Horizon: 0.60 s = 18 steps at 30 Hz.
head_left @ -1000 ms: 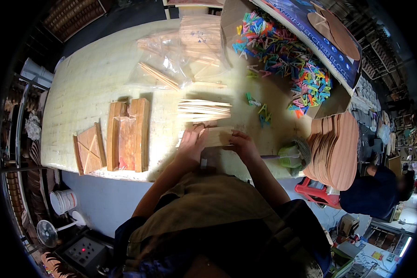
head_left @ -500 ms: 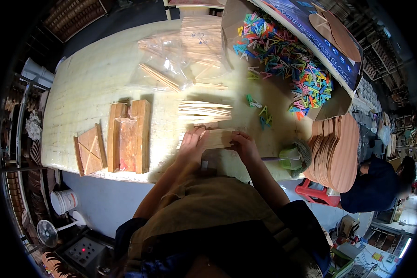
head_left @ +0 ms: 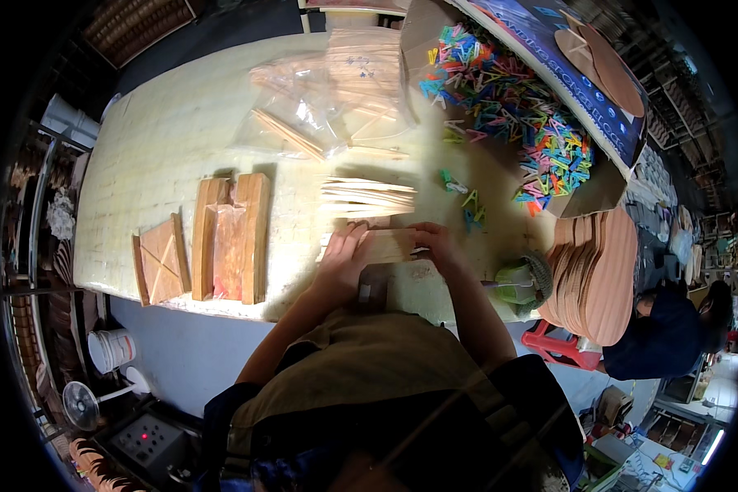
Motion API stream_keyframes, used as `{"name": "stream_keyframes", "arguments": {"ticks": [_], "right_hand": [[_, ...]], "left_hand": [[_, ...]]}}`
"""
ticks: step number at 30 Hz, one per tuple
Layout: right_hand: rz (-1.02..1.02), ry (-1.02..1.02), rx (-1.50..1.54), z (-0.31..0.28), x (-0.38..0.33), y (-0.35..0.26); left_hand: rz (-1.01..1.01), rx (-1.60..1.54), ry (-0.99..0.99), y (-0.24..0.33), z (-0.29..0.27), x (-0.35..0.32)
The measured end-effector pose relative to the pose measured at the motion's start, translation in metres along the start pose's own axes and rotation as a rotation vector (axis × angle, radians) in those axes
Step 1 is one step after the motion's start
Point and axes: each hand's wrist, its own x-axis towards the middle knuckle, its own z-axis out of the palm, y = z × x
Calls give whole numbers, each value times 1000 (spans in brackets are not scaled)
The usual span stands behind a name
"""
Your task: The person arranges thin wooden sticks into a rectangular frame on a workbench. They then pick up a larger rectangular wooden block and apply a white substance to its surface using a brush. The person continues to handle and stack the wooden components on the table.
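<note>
At the table's near edge, a flat bunch of thin pale wooden strips (head_left: pixel 391 245) lies between my two hands. My left hand (head_left: pixel 348 248) has its fingers closed over the bunch's left end. At the other end, my right hand (head_left: pixel 436 246) grips the strips with thumb and fingers. Just beyond them lies a second row of wooden strips (head_left: pixel 369 197), slightly fanned. A dark block-like piece (head_left: pixel 372 287) shows partly below my hands. Close to my right wrist sits a green cup-like container (head_left: pixel 515 283) with a grey cloth rim.
A wooden U-shaped jig (head_left: pixel 256 238) and a smaller wooden frame (head_left: pixel 162 261) stand left. Plastic bags of sticks (head_left: pixel 361 78) lie at the back. A cardboard box (head_left: pixel 586 197) holds many coloured clothespins (head_left: pixel 553 156). Curved wooden boards (head_left: pixel 607 275) are stacked right; a co-worker (head_left: pixel 660 332) is beyond.
My right hand has turned slightly and shifted a little to the right at the strips' end. My left hand stays on them. The whole view has shifted slightly.
</note>
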Motion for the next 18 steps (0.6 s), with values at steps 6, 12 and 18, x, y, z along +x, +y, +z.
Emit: {"name": "stream_keyframes", "arguments": {"ticks": [6,12,18], "right_hand": [[14,-51,-465,-14,30,-16],[-49,40,-342,3,39,-29],[-135,141,-158,18,40,-12]], "left_hand": [[-17,87,-49,1,3,-3],[-4,171,1,7,-2,-3],[21,-11,-165,3,-13,-7]]}}
